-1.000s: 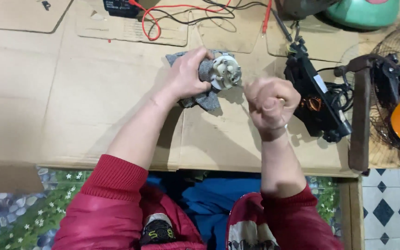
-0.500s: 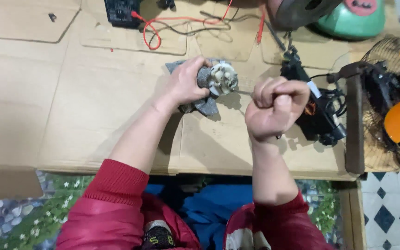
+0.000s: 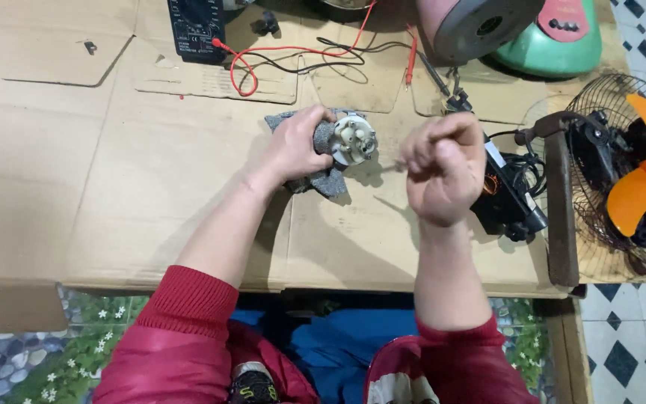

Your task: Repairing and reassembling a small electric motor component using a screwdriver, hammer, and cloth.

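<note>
The left hand (image 3: 297,146) was clamped around a small electric motor (image 3: 353,139) wrapped in a grey cloth (image 3: 323,176), pinning it to the cardboard-covered bench (image 3: 114,194) near its middle. The right hand (image 3: 443,168) was curled into a fist just beside the motor's white end — a thin metal tip showed between them, though what the fist held could not be told. The step looked like work on the motor's end cap; the next move would call for a steady grip and a fine, aligned approach.
</note>
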